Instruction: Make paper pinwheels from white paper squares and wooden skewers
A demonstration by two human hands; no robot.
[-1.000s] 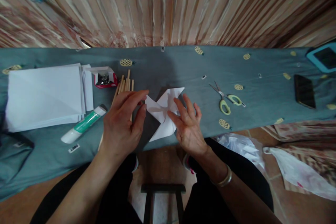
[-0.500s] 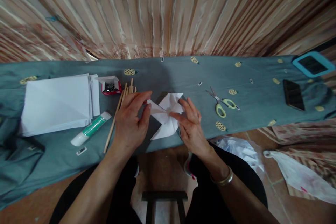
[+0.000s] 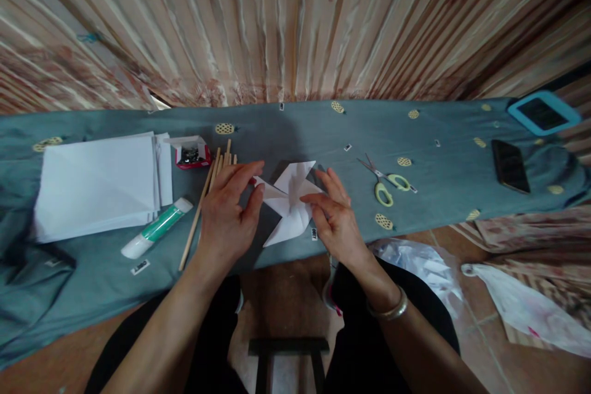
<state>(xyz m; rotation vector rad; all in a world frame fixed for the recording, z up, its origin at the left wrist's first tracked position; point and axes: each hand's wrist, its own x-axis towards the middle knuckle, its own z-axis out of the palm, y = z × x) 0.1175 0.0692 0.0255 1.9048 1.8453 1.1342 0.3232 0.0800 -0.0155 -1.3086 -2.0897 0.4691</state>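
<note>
A white paper pinwheel (image 3: 292, 197) with folded, pointed blades is between my two hands at the table's front edge. My left hand (image 3: 231, 206) is at its left blade, with the fingers curled round the tip and the thumb just below it. From the right, my right hand (image 3: 335, 212) holds the pinwheel's right side, its index finger reaching toward the middle. The fingers partly hide the right blade. Beside my left hand lie several thin wooden sticks (image 3: 198, 215).
At left are a stack of white paper (image 3: 96, 188), a green-and-white glue stick (image 3: 157, 228) and a small red box (image 3: 192, 154) of metal bits. Scissors (image 3: 383, 180), a phone (image 3: 510, 165) and a blue-framed tablet (image 3: 545, 112) lie right. A stool (image 3: 289, 346) stands below.
The pinwheel's blades have turned and spread slightly between my hands, and its upper blade looks flatter. My hands have barely shifted; the whole view has moved slightly.
</note>
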